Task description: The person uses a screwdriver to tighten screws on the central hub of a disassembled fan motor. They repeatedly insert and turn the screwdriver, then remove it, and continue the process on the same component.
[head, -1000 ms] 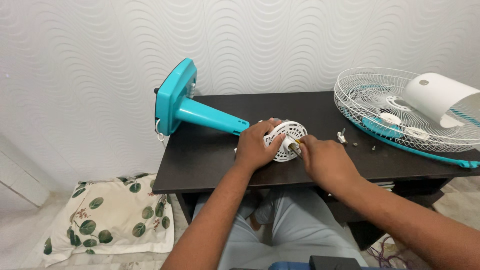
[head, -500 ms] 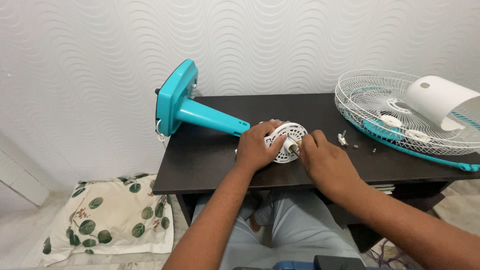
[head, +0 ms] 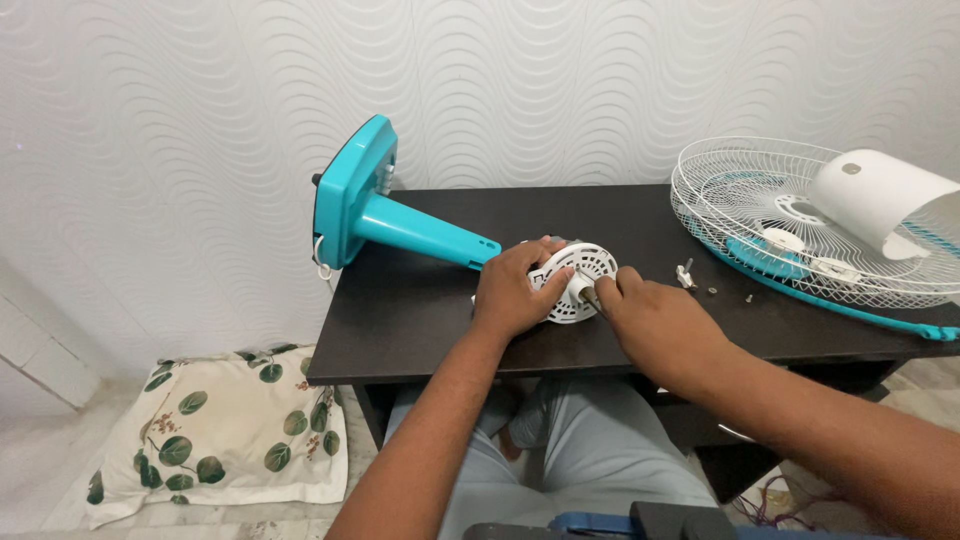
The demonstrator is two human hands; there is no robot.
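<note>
Our left hand clasps the white fan motor housing; our right hand pinches its shaft. Beyond our grip, the wire grille lies detached.

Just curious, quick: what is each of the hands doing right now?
Left hand: closed over the white round fan motor housing, gripping it.
Right hand: closed around a thin tool at the housing's centre.

Tiny indistinct screws beside grille
</note>
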